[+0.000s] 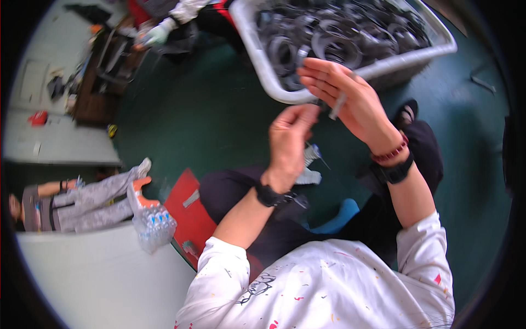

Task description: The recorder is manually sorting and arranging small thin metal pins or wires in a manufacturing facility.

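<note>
My left hand (289, 140) is raised in front of me just short of the bin, its thumb and fingers pinched together. A small dark piece (321, 103) shows at its fingertips. Beside it my right hand (353, 104) is held up with its fingers straight and close together, the palm turned toward the left hand. A short light-grey strip (338, 106) lies across the right palm; whether it joins the dark piece, I cannot tell. Beyond both hands stands a pale plastic bin (279, 90) heaped with black and clear ring-shaped parts (337, 46).
A red board (189, 211) is left of my knees. Further left are wrapped water bottles (156, 222), an orange stool (143, 192) and a person in patterned grey trousers (96, 205). Another person's gloved hand (158, 35) shows at the upper left, near a brown wooden bench (90, 101).
</note>
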`<state>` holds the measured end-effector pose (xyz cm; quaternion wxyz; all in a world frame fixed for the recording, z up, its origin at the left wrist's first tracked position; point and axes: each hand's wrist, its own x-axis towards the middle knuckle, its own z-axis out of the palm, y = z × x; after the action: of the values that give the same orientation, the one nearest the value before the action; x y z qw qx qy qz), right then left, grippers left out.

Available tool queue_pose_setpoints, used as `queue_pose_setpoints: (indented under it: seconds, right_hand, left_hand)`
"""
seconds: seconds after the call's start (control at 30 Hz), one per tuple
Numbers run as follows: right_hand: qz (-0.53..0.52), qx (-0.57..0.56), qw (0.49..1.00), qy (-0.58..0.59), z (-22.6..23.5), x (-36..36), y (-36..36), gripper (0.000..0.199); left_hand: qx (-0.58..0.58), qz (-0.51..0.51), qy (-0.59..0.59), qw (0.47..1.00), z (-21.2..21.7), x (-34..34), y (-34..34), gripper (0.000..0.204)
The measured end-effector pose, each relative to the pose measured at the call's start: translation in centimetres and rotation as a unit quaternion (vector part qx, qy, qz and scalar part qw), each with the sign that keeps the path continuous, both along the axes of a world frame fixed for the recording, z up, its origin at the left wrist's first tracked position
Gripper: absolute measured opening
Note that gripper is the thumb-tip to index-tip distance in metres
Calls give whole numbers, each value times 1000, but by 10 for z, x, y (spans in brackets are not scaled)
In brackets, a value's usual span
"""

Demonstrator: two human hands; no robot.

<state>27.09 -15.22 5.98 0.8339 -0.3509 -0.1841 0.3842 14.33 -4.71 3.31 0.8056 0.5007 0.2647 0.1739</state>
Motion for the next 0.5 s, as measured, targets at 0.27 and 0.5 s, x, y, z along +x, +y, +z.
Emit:
queue_pose_setpoints:
  seconds: [0.27,0.5]
  right_hand:
    - [3,-7,999,-51,6,-15,14,49]
    - [-63,-42,996,-56,3,-20,24,40]
  left_hand:
    - [34,-17,-29,999,-12,-1,-4,8]
    - [179,-21,-64,981,1,-8,0,12]
